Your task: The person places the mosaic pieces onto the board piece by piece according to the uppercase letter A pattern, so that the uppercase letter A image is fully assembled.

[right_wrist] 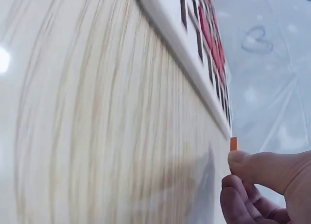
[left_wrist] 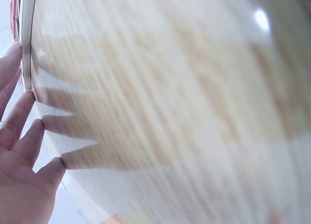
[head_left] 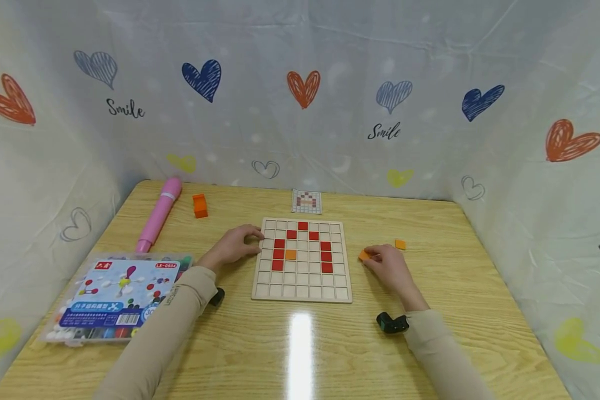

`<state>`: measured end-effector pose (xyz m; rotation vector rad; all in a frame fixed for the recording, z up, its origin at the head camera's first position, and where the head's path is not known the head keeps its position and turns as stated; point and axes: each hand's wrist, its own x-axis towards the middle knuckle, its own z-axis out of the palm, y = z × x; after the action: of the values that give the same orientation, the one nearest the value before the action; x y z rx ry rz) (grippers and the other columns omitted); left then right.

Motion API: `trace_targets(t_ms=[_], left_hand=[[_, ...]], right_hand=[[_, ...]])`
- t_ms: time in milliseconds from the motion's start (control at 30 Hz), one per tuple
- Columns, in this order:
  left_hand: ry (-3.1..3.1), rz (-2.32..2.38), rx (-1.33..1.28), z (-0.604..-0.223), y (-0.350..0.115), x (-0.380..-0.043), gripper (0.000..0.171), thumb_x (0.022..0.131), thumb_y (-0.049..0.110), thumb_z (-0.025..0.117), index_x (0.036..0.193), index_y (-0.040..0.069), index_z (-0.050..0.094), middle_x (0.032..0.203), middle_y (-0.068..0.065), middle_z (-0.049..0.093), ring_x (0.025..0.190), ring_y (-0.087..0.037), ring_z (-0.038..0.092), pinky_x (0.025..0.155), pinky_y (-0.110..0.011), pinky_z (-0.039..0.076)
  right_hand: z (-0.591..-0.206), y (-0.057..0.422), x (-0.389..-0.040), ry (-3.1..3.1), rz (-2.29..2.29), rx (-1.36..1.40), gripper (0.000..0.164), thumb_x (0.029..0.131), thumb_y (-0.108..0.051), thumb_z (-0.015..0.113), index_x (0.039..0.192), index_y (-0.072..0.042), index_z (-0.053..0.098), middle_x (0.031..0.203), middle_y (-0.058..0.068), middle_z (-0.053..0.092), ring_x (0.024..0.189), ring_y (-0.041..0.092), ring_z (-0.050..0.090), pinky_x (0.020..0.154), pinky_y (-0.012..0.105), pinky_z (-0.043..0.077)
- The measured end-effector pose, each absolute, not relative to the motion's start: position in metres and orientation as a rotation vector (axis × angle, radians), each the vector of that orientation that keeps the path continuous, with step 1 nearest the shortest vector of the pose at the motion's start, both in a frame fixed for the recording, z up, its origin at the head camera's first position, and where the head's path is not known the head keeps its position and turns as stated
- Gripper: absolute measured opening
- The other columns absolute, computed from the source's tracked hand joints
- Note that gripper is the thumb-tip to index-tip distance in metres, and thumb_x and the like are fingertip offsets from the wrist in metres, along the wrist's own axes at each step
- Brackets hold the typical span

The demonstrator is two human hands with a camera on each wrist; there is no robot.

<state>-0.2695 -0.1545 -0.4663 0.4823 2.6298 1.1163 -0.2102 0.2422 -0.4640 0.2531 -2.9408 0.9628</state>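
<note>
A wooden grid board point(head_left: 303, 291) lies mid-table, with several red tiles point(head_left: 326, 256) in an arch and one orange tile point(head_left: 290, 255) left of its middle. My left hand point(head_left: 235, 244) is at the board's left edge; in the left wrist view its fingers point(left_wrist: 22, 112) touch the rim and tabletop. Right of the board, my right hand point(head_left: 391, 268) pinches an orange square tile point(head_left: 364, 255) between thumb and fingers. The right wrist view shows this pinched tile point(right_wrist: 234, 144) past the thumb tip. Behind that hand lies another orange tile point(head_left: 400, 244).
A small printed pattern card point(head_left: 306, 202) lies behind the board. At the left are an orange block-shaped object point(head_left: 200, 205), a pink tube-like object point(head_left: 160, 215) and a clear plastic box point(head_left: 120, 294) of molecular model parts. A heart-printed curtain point(head_left: 340, 144) surrounds the table.
</note>
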Motion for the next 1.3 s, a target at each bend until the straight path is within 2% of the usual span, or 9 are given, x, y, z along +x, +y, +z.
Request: trace_targets(t_ms=[400,667,900,1133,1300], left_hand=[[2.65,1.095,0.514,-0.468,-0.156,-0.271,0.029,0.09,0.01,0.071,0.118,0.004,0.066,0.144,-0.019,0.048,0.139,-0.039,0.034,0.116,-0.052,0.023],[2.649,1.107,0.523,-0.468,-0.156,-0.271,0.029,0.09,0.01,0.071,0.118,0.003,0.065,0.143,-0.019,0.049,0.139,-0.039,0.034,0.116,-0.052,0.023],[2.65,1.105,0.532,-0.469,-0.155,-0.271,0.029,0.09,0.01,0.071,0.117,0.003,0.065,0.143,-0.02,0.049,0.139,-0.04,0.034,0.116,-0.053,0.023],[2.652,1.107,0.534,-0.47,-0.155,-0.271,0.029,0.09,0.011,0.071,0.117,0.003,0.066,0.143,-0.019,0.049,0.139,-0.039,0.035,0.116,-0.052,0.024],[2.659,1.099,0.534,-0.47,-0.156,-0.271,0.029,0.089,0.011,0.071,0.116,0.004,0.066,0.143,-0.019,0.049,0.138,-0.039,0.035,0.116,-0.053,0.024]], right_hand=[[-0.443,0.179,-0.221,-2.986,1.087,0.512,0.03,0.09,-0.014,0.072,0.117,-0.004,0.071,0.112,0.013,0.064,0.094,0.025,0.066,0.082,0.039,0.056],[-0.448,0.151,-0.231,-3.039,0.986,0.713,0.028,0.089,-0.006,0.069,0.117,0.0,0.07,0.106,0.012,0.067,0.091,0.022,0.062,0.077,0.033,0.054],[-0.452,0.134,-0.237,-3.063,0.964,0.731,0.027,0.089,-0.005,0.069,0.115,-0.002,0.071,0.109,0.01,0.068,0.091,0.019,0.059,0.079,0.034,0.052],[-0.455,0.123,-0.241,-3.027,0.867,0.797,0.022,0.089,-0.004,0.069,0.11,-0.003,0.074,0.098,0.008,0.068,0.08,0.016,0.052,0.07,0.029,0.046],[-0.456,0.12,-0.242,-3.01,0.851,0.813,0.022,0.088,-0.003,0.069,0.11,-0.004,0.074,0.097,0.006,0.067,0.078,0.015,0.052,0.069,0.028,0.046]])
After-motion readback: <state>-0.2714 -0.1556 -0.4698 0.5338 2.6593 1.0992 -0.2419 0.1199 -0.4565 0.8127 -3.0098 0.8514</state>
